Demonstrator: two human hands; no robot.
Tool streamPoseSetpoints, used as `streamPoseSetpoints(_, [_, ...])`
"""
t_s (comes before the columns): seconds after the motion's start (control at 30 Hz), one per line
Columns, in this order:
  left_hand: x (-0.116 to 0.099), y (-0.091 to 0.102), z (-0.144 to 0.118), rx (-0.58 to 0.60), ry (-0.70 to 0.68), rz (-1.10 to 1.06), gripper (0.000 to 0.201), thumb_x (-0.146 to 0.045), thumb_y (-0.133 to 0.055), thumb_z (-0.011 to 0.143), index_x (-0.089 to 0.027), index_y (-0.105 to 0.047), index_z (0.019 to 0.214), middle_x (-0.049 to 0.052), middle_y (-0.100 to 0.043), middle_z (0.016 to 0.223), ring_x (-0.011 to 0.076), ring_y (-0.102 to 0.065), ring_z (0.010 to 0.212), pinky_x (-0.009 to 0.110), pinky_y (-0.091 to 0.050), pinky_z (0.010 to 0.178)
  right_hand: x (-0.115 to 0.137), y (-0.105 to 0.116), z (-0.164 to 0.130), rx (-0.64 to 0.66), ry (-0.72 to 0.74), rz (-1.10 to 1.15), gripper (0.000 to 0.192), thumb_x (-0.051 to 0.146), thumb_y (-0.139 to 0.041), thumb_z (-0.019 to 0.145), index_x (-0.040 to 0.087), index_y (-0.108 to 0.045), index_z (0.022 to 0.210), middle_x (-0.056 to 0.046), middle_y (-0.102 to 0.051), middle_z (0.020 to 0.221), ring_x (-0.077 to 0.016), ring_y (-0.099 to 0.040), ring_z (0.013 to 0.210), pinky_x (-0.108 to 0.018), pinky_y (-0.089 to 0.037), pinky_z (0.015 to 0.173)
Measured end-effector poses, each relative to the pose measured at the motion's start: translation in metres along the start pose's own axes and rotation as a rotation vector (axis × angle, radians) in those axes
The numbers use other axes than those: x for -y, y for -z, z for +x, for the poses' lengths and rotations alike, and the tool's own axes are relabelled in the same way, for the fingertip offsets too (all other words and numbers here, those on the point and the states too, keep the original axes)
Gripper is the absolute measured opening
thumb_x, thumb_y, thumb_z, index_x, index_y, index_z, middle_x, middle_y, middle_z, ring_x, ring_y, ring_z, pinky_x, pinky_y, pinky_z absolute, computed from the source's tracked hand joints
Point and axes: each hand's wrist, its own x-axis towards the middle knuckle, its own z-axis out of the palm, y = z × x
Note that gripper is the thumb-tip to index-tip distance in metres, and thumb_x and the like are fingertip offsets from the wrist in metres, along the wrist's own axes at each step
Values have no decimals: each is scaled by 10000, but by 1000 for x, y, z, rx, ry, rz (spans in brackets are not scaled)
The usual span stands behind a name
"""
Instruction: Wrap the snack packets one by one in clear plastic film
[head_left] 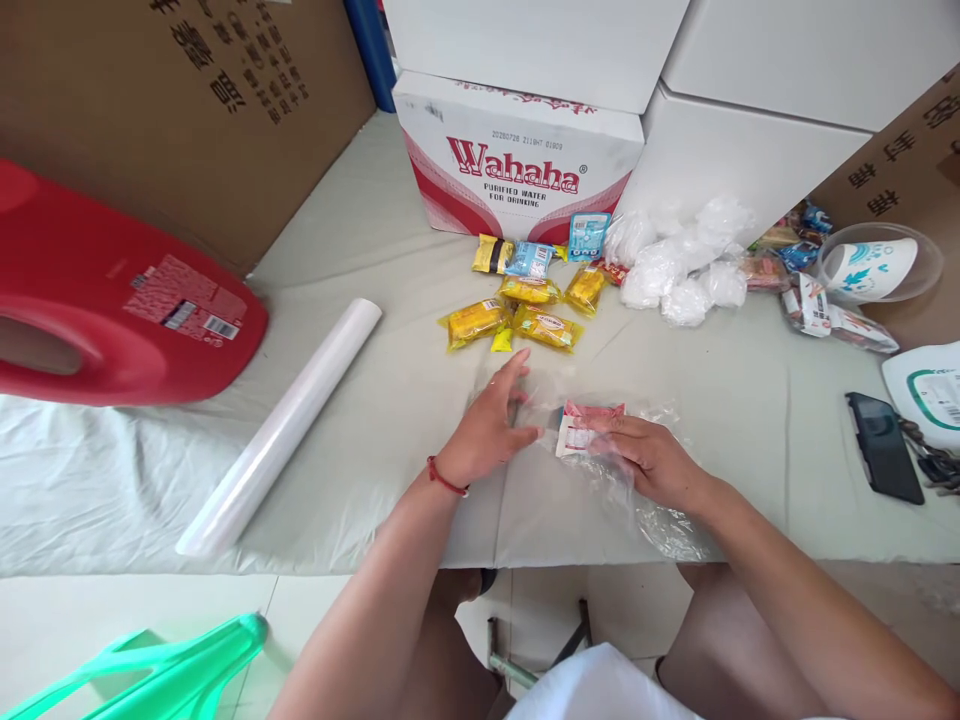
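My right hand (660, 465) has its fingers over a small red-and-white packet (574, 437), gripping it low over the table. Clear thin plastic (660, 525) lies crumpled under and around that packet, and part of it bunches beneath my right palm. To the left, my left hand (487, 425), with a red cord bracelet at the wrist, holds its thumb and fingers apart at the plastic's left side. Nothing is gripped in it. Just beyond the hands lie several yellow-wrapped snacks (474, 323), with a light blue packet (531, 260) behind them.
A long white plastic roll (281, 430) lies at left, beside a large red jug (112, 300). Behind stands a Wahaha carton (517, 165). Rightward are bunched clear plastic bundles (675, 260), a paper cup (874, 268) in a clear container, and a phone (885, 447).
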Motion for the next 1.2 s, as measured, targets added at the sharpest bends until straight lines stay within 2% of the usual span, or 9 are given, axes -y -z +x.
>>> streamPoseSetpoints(0.17, [2, -4, 1, -2, 34, 119, 261, -262, -573, 827, -198, -762, 995, 29, -735, 910, 158, -611, 713, 299, -519, 705, 2, -2, -1, -9, 11, -87, 458, 75, -449, 977, 332, -673, 1283, -60, -741, 1298, -218, -702, 1188, -422, -590, 943])
streamPoseSetpoints(0.5, [8, 27, 1, 31, 48, 134, 237, -102, -447, 594, -209, -653, 551, 34, -757, 968, 196, -691, 921, 345, -543, 880, 7, 4, 2, 62, 29, -180, 626, -45, -445, 794, 295, -709, 1249, -73, -724, 1333, -230, -700, 1075, -368, -465, 754])
streamPoseSetpoints(0.63, [5, 40, 2, -22, 106, 264, 234, -121, -473, 681, -205, -689, 651, 55, -767, 1011, 227, -692, 943, 385, -547, 892, 7, 5, 1, 96, 17, -201, 653, -64, -455, 765, 302, -719, 1238, -54, -698, 1385, -223, -686, 1146, -370, -453, 805])
streamPoseSetpoints(0.73, [-10, 33, 0, -178, -94, 324, 333, -234, -527, 861, -206, -722, 1129, 80, -721, 1271, 263, -636, 1176, 440, -486, 1053, 7, 3, 1, 99, 18, -207, 624, -69, -469, 759, 281, -728, 1206, -60, -685, 1407, -228, -687, 1129, -369, -435, 798])
streamPoseSetpoints(0.83, [-27, 16, -4, 11, -336, 295, 576, -386, -623, 923, -232, -529, 1470, 100, -605, 1479, 279, -516, 1373, 445, -371, 1176, 6, 3, 1, 94, 28, -205, 615, -74, -476, 777, 280, -723, 1215, -63, -681, 1412, -235, -682, 1116, -372, -421, 789])
streamPoseSetpoints(0.93, [-34, 3, -7, 240, -369, 369, 683, -347, -694, 895, -279, -465, 1536, 62, -732, 1239, 267, -586, 1216, 443, -390, 1118, 6, 3, 2, 96, 34, -203, 567, -72, -475, 815, 272, -722, 1192, -61, -665, 1434, -239, -676, 1143, -375, -414, 788])
streamPoseSetpoints(1.03, [-34, 0, -12, 447, -351, 544, 445, -140, -580, 906, -288, -698, 1308, 21, -743, 914, 218, -630, 954, 361, -458, 937, 5, 3, 2, 88, 37, -187, 456, -36, -475, 896, 256, -720, 1147, -58, -648, 1457, -245, -658, 1212, -386, -415, 816])
streamPoseSetpoints(1.13, [-31, 5, -22, 669, -296, 680, 376, -54, -532, 859, -249, -821, 1002, 38, -750, 880, 209, -663, 882, 321, -472, 829, 3, 3, 3, 77, 42, -143, 410, -3, -474, 942, 256, -713, 1152, -50, -638, 1469, -242, -645, 1255, -395, -421, 855])
streamPoseSetpoints(1.2, [-29, 9, -30, 742, -214, 717, 360, -68, -539, 847, -247, -832, 958, 42, -782, 916, 222, -693, 881, 320, -480, 799, 2, 2, 3, 74, 43, -115, 419, -9, -477, 934, 258, -709, 1159, -47, -639, 1466, -237, -647, 1257, -391, -422, 851])
